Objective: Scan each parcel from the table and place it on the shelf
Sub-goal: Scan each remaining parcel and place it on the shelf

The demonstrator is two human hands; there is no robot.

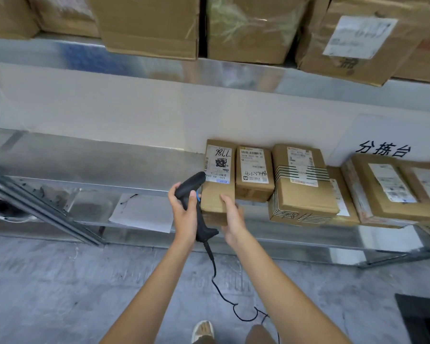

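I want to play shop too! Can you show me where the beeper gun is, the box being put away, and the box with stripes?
scanner [185, 192], head view, on its black handle below the head.
held parcel [215, 198], head view, on its bare cardboard top.
striped box [305, 197], head view, on its plain cardboard top.

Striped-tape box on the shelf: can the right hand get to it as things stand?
Probably yes. The right hand holds the leftmost parcel, not free; the striped-tape box sits two parcels right, its front unblocked.
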